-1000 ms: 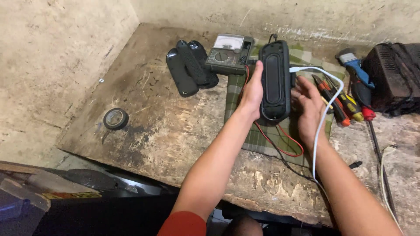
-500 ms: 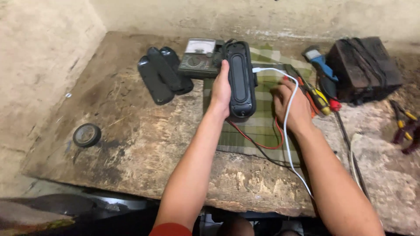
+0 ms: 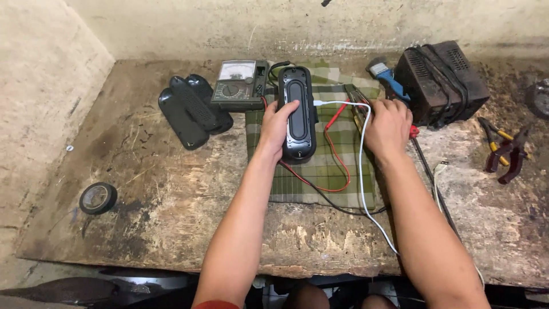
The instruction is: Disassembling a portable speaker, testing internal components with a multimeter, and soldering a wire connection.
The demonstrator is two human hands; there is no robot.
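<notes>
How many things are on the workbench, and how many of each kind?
Long black speaker under the left hand: 1
Loose black speaker covers: 2
Meter with a dial: 1
Checked green cloth: 1
Black box with cord: 1
Roll of black tape: 1
Pliers: 2
White cable by the right hand: 1
Total: 10

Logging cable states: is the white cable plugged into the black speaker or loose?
Plugged in: the white cable ends at the black speaker's right side.
</notes>
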